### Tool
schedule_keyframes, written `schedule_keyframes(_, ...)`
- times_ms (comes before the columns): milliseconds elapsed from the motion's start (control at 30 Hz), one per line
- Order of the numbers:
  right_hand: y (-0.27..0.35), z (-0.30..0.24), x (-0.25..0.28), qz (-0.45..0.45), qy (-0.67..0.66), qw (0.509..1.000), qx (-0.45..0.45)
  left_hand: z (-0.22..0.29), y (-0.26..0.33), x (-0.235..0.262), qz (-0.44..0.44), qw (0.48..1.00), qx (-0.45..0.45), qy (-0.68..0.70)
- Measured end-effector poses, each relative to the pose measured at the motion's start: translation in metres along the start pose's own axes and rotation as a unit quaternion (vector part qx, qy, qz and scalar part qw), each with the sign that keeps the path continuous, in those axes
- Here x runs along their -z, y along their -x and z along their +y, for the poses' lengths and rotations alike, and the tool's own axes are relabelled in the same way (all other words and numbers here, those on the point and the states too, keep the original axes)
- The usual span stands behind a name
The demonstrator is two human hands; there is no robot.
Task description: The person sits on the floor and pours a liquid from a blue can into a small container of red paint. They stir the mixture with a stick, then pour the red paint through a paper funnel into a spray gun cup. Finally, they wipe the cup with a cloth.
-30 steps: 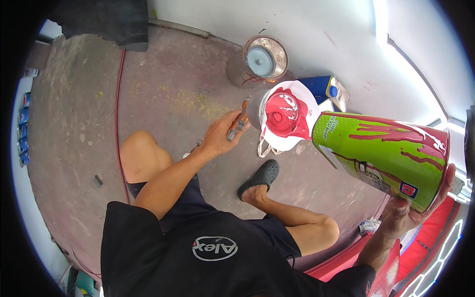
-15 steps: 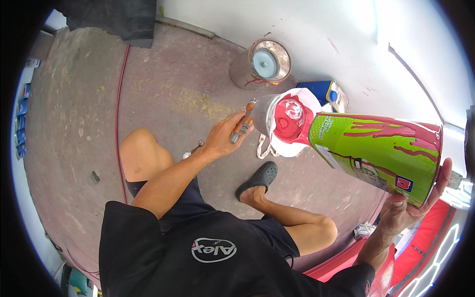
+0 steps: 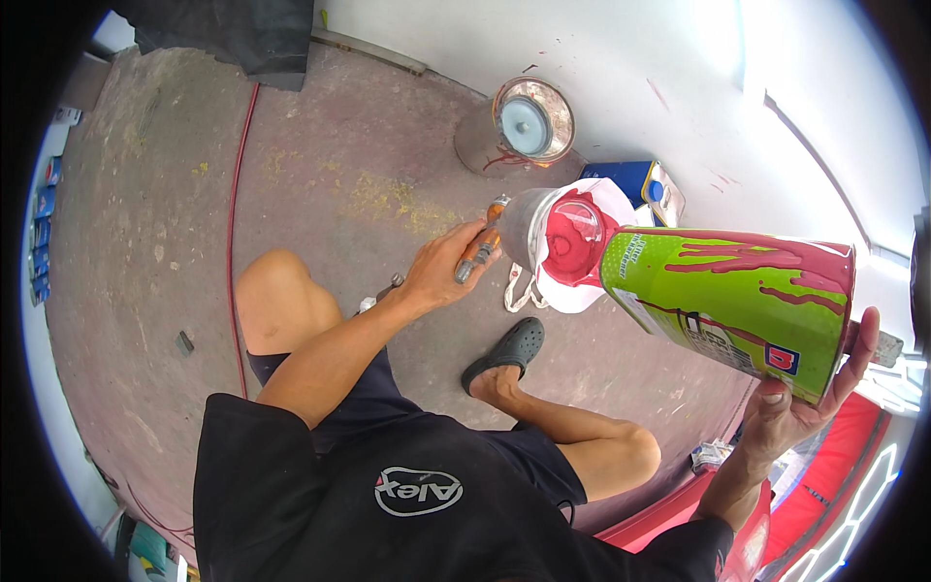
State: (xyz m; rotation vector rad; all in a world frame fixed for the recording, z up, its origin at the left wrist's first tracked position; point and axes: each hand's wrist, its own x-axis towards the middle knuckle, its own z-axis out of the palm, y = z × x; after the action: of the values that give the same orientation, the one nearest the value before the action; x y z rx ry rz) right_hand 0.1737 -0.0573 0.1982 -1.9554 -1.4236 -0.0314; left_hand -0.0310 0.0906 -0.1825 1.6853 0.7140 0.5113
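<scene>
My left hand [image 3: 444, 269] is closed round the orange and grey handle of a spray gun [image 3: 485, 244]. On the gun sits a clear plastic cup [image 3: 522, 221], and a white paper strainer [image 3: 567, 297] spreads at its mouth. Glossy red paint [image 3: 570, 244] fills the strainer's middle. My right hand [image 3: 795, 422] supports the base of a lime-green paint can [image 3: 718, 303], tilted nearly on its side, thumb on the near side and fingers under the bottom. The can's mouth end is at the strainer; red drips streak its side. Whether paint is flowing is hidden from me.
A bare metal can [image 3: 482, 142] with a pale lid stands by the white wall [image 3: 621, 68]. A blue rectangular tin [image 3: 621, 179] is behind the strainer. A red hose [image 3: 236, 194] crosses the floor at left. Red bodywork [image 3: 659, 509] lies near my right arm.
The green can has shifted slightly left and down, its mouth end nearer the cup. The gun and cup have moved a little right. Both grips stay the same.
</scene>
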Motion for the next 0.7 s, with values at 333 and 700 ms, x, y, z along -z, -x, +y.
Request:
schedule_keyframes(333,-0.0005,0.001,0.0,-0.006,0.023,1.0,-0.004,-0.0012,-0.0009,0.0004,0.001,1.0,-0.009,0.003)
schedule_keyframes(700,-0.0005,-0.0039,-0.0059,0.005,0.031,0.999,-0.015,0.0,-0.0013,0.0007,-0.006,1.0,-0.006,0.006)
